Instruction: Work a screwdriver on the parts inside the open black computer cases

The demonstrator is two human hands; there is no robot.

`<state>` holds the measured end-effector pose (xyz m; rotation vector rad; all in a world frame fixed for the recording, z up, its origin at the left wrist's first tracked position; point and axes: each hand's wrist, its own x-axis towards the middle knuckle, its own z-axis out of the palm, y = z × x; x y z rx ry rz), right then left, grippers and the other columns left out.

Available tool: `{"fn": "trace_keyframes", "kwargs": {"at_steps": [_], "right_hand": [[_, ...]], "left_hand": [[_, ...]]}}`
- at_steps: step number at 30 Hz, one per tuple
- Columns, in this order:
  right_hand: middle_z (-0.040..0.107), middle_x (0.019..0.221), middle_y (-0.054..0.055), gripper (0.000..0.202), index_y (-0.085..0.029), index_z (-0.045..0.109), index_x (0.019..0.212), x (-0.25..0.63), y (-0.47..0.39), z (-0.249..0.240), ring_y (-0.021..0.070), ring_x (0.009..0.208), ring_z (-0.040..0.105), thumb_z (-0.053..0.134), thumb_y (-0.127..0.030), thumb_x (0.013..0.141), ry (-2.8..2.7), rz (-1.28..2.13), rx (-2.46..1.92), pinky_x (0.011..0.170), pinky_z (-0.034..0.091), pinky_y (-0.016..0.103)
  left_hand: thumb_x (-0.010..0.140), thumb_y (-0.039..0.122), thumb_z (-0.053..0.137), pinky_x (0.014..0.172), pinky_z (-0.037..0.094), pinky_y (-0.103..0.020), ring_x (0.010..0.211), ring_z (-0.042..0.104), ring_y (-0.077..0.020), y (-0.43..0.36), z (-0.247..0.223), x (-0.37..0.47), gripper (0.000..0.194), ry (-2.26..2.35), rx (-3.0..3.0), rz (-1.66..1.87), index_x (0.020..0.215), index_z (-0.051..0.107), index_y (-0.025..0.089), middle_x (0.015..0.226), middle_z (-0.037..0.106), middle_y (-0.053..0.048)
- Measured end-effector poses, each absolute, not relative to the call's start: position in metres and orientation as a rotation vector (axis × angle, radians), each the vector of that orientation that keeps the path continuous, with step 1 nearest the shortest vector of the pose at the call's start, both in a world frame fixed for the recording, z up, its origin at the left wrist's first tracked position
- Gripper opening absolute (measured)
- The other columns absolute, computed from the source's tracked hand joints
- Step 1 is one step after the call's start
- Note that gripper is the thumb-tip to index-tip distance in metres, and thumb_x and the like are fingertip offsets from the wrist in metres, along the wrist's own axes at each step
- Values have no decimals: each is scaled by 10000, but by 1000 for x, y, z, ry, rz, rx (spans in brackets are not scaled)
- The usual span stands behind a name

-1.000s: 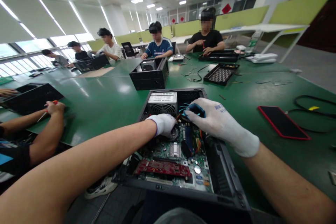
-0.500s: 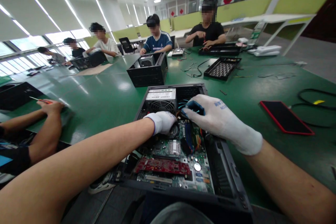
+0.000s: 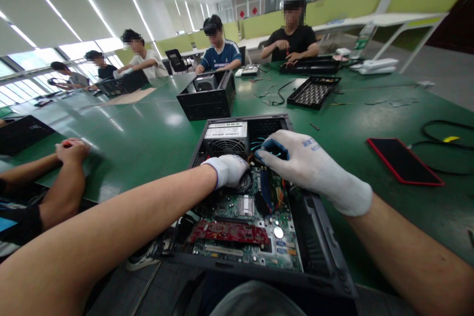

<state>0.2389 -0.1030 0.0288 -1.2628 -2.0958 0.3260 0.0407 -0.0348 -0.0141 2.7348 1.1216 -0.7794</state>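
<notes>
An open computer case (image 3: 326,237) lies on its side in front of me. My left hand (image 3: 231,170), in a white glove, reaches in beside the power supply (image 3: 226,138). Its fingers are curled down over the black CPU fan area, and whatever they grip is hidden. My right hand (image 3: 292,158), gloved white with blue finger pads, bends its fingers into a pinch close to the left fingertips. Thin wires (image 3: 252,160) show between the two hands; I cannot tell which fingers hold them. Below are the green motherboard (image 3: 237,206), blue memory slots (image 3: 264,187) and a red expansion card (image 3: 229,233).
On the green table (image 3: 148,133) stands another open case (image 3: 205,101). A black perforated panel (image 3: 314,93), a red-edged tablet (image 3: 403,160) and black cables (image 3: 433,145) lie to the right. A co-worker's hands (image 3: 72,150) are at the left; several people sit across.
Both my hands stay nearly still inside the case. The view has shifted slightly. At the left, the co-worker's hands have turned and the screwdriver shaft no longer shows.
</notes>
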Motion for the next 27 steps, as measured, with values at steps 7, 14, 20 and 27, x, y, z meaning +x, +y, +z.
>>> {"fn": "trace_keyframes", "kwargs": {"at_steps": [7, 14, 20, 27], "right_hand": [[712, 918, 46, 290, -195, 698, 908, 238, -102, 28, 192, 804, 628, 634, -465, 992, -2093, 326, -1268, 717, 422, 314], [712, 912, 46, 295, -195, 698, 905, 237, -103, 28, 194, 806, 630, 628, -468, 994, -2095, 321, -1261, 724, 426, 316], [709, 906, 45, 294, -196, 698, 910, 238, -104, 28, 200, 814, 629, 628, -469, 990, -2095, 328, -1255, 730, 429, 321], [703, 889, 39, 308, -212, 679, 894, 237, -101, 30, 207, 819, 640, 620, -499, 987, -2067, 345, -1286, 753, 454, 332]], "left_hand": [[811, 278, 802, 1093, 542, -387, 1251, 697, -338, -33, -17, 41, 625, 1133, 2725, -783, 1399, 655, 126, 1344, 732, -181], [745, 346, 852, 1105, 527, -354, 1244, 700, -315, -30, -18, 40, 698, 1137, 2711, -794, 1398, 663, 188, 1320, 755, -125], [732, 417, 853, 1075, 549, -370, 1215, 713, -347, -29, -21, 40, 704, 1130, 2696, -832, 1358, 684, 141, 1323, 748, -165], [711, 452, 844, 1062, 562, -408, 1236, 704, -380, -33, -13, 41, 807, 1134, 2676, -807, 1409, 630, 109, 1369, 715, -208]]}}
